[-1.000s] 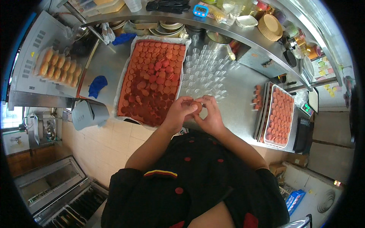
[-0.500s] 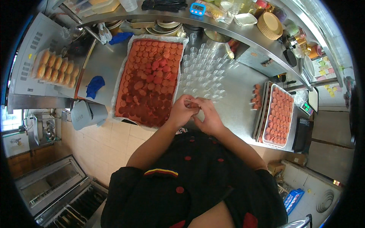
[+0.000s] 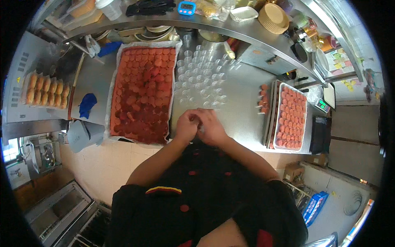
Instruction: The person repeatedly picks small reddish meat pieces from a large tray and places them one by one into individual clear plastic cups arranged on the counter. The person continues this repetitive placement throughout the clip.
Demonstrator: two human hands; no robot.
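The steel counter point(image 3: 242, 103) runs across the middle of the frame, its near edge just below the hands; a bare stretch of it lies right of centre, between the cluster of small clear cups point(image 3: 201, 78) and the narrow tray of orange-red rounds point(image 3: 291, 117) at centre right; the big tray of orange-red rounds point(image 3: 142, 92) fills the space left of centre, its right rim just beside the cups; a shelf point(image 3: 247, 31) curves over the top of the frame, hemming the back of the counter; the left hand point(image 3: 187, 125) and right hand point(image 3: 212, 128) are drawn together at the counter's near edge, fingers curled and touching, pinching a small pale thing between them, too small to tell what it is; the cups begin just above the knuckles, the nearest almost touching; a blue glove point(image 3: 87, 105) lies at centre left, a tray of golden rolls point(image 3: 44, 88) further left; a blue timer point(image 3: 187, 7) stands at top centre; a blue box point(image 3: 314, 206) sits at lower right; coloured notes point(image 3: 343, 55) hang at upper right
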